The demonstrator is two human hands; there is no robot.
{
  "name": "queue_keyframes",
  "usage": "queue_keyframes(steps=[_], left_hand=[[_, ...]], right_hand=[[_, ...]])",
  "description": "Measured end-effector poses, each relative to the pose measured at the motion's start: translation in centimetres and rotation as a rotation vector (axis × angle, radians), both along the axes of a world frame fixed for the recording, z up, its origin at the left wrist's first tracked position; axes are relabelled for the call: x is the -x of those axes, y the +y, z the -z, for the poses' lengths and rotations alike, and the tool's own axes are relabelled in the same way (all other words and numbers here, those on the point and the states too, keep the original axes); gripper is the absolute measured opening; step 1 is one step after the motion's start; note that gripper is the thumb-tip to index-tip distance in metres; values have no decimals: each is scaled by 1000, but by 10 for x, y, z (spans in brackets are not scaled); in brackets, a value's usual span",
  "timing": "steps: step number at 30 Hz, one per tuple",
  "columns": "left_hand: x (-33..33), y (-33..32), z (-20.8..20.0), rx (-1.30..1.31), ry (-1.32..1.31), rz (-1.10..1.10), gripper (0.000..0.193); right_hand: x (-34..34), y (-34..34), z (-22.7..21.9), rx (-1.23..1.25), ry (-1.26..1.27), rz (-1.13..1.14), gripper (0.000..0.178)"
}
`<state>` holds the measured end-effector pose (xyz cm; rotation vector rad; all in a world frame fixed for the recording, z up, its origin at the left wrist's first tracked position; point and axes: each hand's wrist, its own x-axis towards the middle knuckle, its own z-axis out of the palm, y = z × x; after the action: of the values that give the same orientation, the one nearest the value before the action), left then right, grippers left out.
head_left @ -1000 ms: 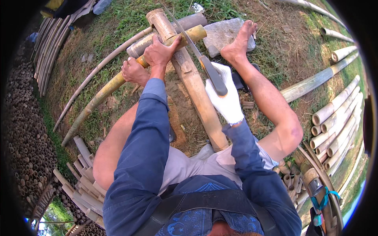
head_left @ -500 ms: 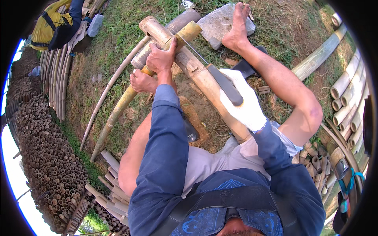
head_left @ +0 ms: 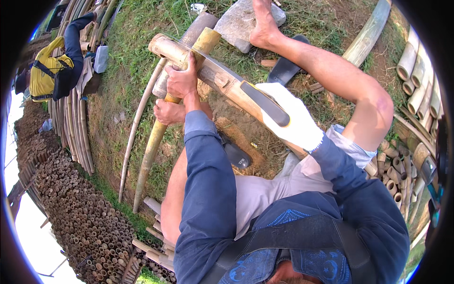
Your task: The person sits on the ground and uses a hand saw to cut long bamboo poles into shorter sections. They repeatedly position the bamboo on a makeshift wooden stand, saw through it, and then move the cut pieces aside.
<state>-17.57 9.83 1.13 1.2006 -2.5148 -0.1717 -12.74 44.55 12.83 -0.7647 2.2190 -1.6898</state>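
My right hand (head_left: 289,113), in a white knit glove, grips the black handle of a hand saw (head_left: 265,103). The saw's thin blade runs up and left, its toothed part meeting a yellowish bamboo pole (head_left: 153,142) near the pole's upper end. Bare, my left hand (head_left: 183,81) is wrapped round that pole just below the blade, thumb pointing up. Just below it, my left foot (head_left: 171,112) presses against the pole. Beneath, the pole crosses a thicker pale bamboo length (head_left: 222,80) with a notch in it, and a short greyish log (head_left: 201,28).
A flat stone (head_left: 246,23) lies by my right foot, near a black sandal (head_left: 287,60); another sandal (head_left: 236,154) is by my left leg. Stacked cut bamboo (head_left: 90,213) fills the left, more poles (head_left: 421,71) the right. A person in yellow (head_left: 52,71) bends at far left.
The view has tilted, so the scene sits differently and more of the other person shows. My right hand has drawn the saw handle slightly away from the pole. My left hand keeps its grip.
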Motion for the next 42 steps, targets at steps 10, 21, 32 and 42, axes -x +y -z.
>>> queue_keyframes(steps=[10, 21, 32, 42], left_hand=[[11, -28, -18, -133, 332, -47, 66], [172, -17, -45, -25, -798, 1297, 88], [176, -44, -24, -133, -724, 1409, 62], [220, -32, 14, -109, -818, 1458, 52]], right_hand=[[37, -67, 82, 125, 7, -48, 51], [37, -75, 67, 89, 126, -36, 64], [-19, 34, -18, -126, -17, -54, 63], [63, -93, 28, 73, -1, -25, 57]])
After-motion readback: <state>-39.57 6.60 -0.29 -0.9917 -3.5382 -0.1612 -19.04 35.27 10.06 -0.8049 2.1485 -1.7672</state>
